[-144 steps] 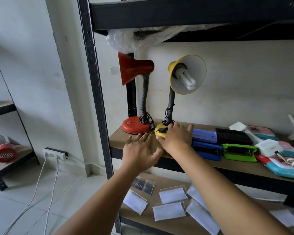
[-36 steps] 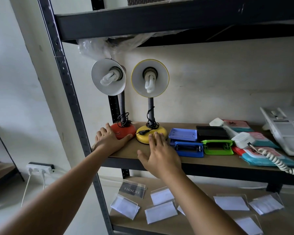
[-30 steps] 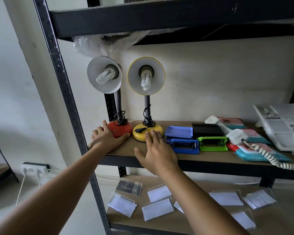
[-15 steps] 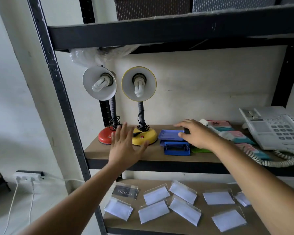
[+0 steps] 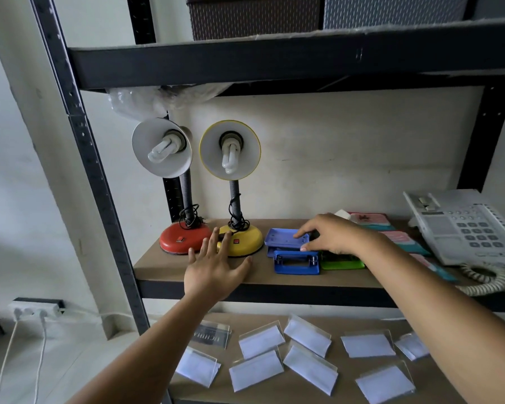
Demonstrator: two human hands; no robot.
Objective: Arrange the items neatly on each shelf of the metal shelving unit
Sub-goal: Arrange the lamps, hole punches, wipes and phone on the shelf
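**Right hand on the blue punch, left hand hovering by the lamps**

Your right hand (image 5: 330, 236) has its fingers (image 5: 299, 234) curled onto the upper blue hole punch (image 5: 285, 239), thumb at its front edge, pinching it. Your left hand (image 5: 216, 265) is spread wide and holds nothing, fingertips in front of the yellow lamp (image 5: 239, 239), just beside the red lamp (image 5: 184, 239). A second blue punch (image 5: 296, 261) and a green punch (image 5: 343, 262) lie touching the first on the shelf (image 5: 164, 265). Risk: dragging the top punch could shove its 2 neighbours askew, and your left hand could snag a lamp cord and tip it. The phone (image 5: 464, 228) sits well apart.
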